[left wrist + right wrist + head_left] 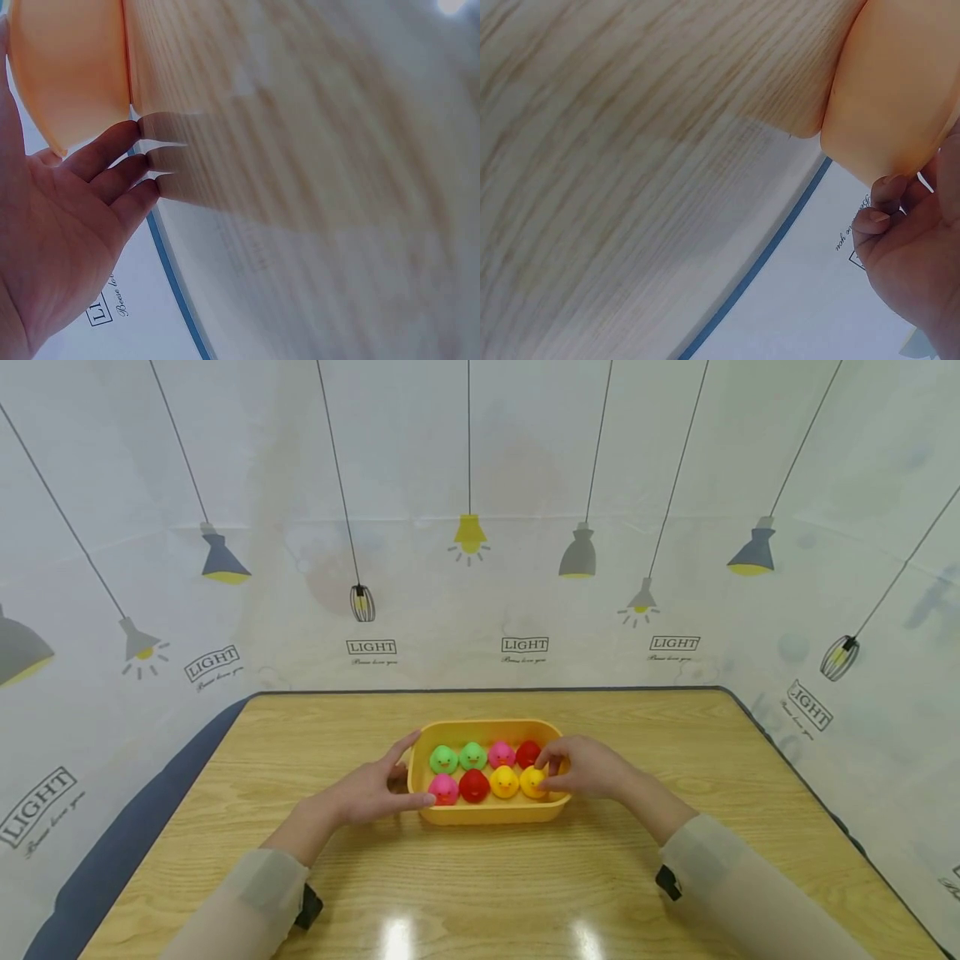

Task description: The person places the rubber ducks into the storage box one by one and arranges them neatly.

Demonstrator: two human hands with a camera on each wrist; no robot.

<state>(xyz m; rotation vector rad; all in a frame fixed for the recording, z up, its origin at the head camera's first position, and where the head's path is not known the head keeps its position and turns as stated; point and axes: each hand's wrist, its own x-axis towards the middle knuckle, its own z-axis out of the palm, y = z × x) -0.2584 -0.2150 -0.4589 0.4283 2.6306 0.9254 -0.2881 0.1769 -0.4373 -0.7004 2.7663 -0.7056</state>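
Observation:
A yellow-orange plastic tray [487, 814] holds several small toy ducks in two rows. Its back row has two green ducks [443, 759], a pink duck [501, 754] and a red duck [527, 753]. In front sit another pink duck [444, 790], another red duck [474, 786] and two yellow ducks. My left hand [375, 789] spans the tray's left end, thumb over the front corner, fingers extended outside. At the right end, my right hand [588, 767] pinches the rightmost yellow duck [531, 782] between thumb and index finger; its other fingers curl by the rim.
The tray stands on a wood-grain table [480, 877] with a dark blue edge. Behind and at the sides hangs a pale cloth [420, 468] printed with lamps. Dark wrist devices sit at both sleeves [708, 847].

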